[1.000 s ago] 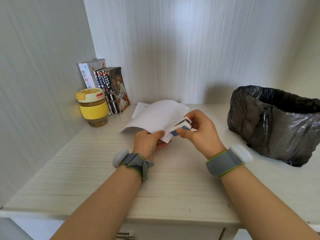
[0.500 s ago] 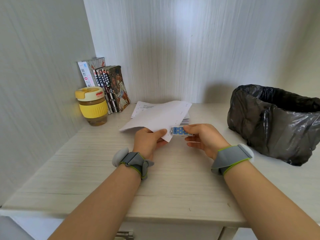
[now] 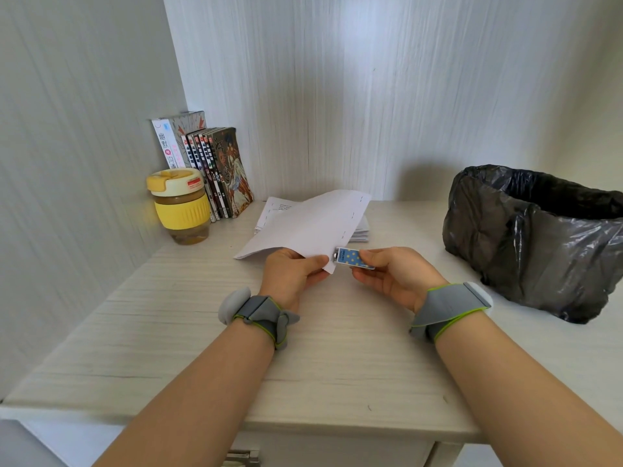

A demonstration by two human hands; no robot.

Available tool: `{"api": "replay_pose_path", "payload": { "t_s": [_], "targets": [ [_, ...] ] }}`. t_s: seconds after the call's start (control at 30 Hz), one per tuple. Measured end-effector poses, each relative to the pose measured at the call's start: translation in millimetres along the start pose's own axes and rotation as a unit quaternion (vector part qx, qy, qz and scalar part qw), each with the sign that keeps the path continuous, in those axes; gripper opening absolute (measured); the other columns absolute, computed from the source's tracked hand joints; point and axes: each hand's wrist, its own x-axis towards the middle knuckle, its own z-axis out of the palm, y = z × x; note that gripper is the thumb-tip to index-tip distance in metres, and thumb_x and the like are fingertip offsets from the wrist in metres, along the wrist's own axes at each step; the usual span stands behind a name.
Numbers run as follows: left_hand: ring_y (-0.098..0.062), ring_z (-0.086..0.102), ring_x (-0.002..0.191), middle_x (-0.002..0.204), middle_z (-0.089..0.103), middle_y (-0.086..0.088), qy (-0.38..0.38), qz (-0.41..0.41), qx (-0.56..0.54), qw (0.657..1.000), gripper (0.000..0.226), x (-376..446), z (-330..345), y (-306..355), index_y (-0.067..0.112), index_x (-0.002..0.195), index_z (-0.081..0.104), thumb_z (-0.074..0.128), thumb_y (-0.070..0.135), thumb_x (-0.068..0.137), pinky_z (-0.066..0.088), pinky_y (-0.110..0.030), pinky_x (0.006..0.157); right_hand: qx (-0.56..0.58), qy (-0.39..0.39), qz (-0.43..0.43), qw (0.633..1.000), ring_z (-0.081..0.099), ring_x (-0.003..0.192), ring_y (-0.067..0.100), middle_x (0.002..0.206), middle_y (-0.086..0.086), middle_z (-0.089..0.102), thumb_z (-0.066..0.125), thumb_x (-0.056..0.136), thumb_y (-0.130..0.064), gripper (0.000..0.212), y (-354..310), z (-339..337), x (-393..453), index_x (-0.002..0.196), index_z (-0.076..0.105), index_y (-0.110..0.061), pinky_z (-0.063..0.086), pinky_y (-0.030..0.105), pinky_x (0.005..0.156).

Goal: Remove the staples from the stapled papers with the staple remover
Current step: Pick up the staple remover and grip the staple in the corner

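Note:
My left hand [image 3: 292,273] pinches the near corner of a white stapled paper set [image 3: 313,224], which is lifted off the desk and slopes away from me. Several staples run along its right edge. My right hand [image 3: 392,276] holds a blue staple remover with yellow dots [image 3: 352,257] between thumb and fingers. Its metal tip touches the paper's near right corner, right beside my left thumb.
More stapled papers [image 3: 360,230] lie stacked under the lifted set. A yellow-lidded jar [image 3: 180,205] and a row of books [image 3: 209,170] stand at the back left. A bin lined with a black bag [image 3: 536,237] sits at the right on the pale wooden desk [image 3: 202,332].
My right hand turned palm-up and lowered, bringing the remover flat with its dotted side showing. The paper flattened out and its right edge rose slightly.

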Motion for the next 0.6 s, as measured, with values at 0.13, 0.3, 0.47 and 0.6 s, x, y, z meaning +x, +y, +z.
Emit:
{"api": "replay_pose_path", "payload": {
  "t_s": [0.13, 0.3, 0.47, 0.6],
  "targets": [
    [-0.011, 0.067, 0.054, 0.056, 0.069, 0.0, -0.004, 0.004, 0.001, 1.0, 0.015, -0.6, -0.1, 0.0, 0.001, 0.069, 0.063, 0.062, -0.012, 0.077, 0.057, -0.022, 0.055, 0.007, -0.005, -0.006, 1.0, 0.057, 0.071, 0.019, 0.08, 0.013, 0.058, 0.052, 0.088, 0.001, 0.014, 0.9, -1.0, 0.3, 0.1, 0.055, 0.007, 0.056, 0.019, 0.051],
    [-0.016, 0.065, 0.063, 0.073, 0.066, -0.01, 0.002, 0.01, 0.007, 1.0, 0.011, -0.8, -0.4, -0.1, 0.001, 0.073, 0.063, 0.063, -0.01, 0.077, 0.058, -0.024, 0.06, -0.004, -0.004, -0.004, 1.0, 0.056, 0.07, 0.019, 0.078, 0.012, 0.057, 0.053, 0.087, 0.001, 0.009, 0.7, -1.7, 0.0, 0.08, 0.057, 0.005, 0.056, 0.019, 0.051],
    [-0.013, 0.066, 0.058, 0.069, 0.068, -0.007, -0.008, 0.009, 0.007, 1.0, 0.015, -2.5, 0.3, 0.9, 0.003, 0.072, 0.064, 0.062, -0.011, 0.077, 0.058, -0.023, 0.057, 0.004, -0.004, -0.002, 1.0, 0.056, 0.069, 0.019, 0.077, 0.012, 0.057, 0.052, 0.087, 0.002, 0.01, -0.1, -0.8, -1.4, 0.092, 0.057, 0.009, 0.057, 0.02, 0.052],
    [-0.017, 0.064, 0.065, 0.076, 0.066, -0.01, -0.013, 0.005, 0.008, 1.0, 0.014, -4.5, 0.2, 1.7, 0.001, 0.076, 0.063, 0.061, -0.012, 0.078, 0.058, -0.023, 0.058, 0.026, -0.011, 0.005, 1.0, 0.056, 0.072, 0.02, 0.081, 0.012, 0.057, 0.051, 0.088, 0.002, 0.026, 0.6, -0.1, -2.3, 0.111, 0.052, 0.014, 0.057, 0.02, 0.051]
  ]
}}
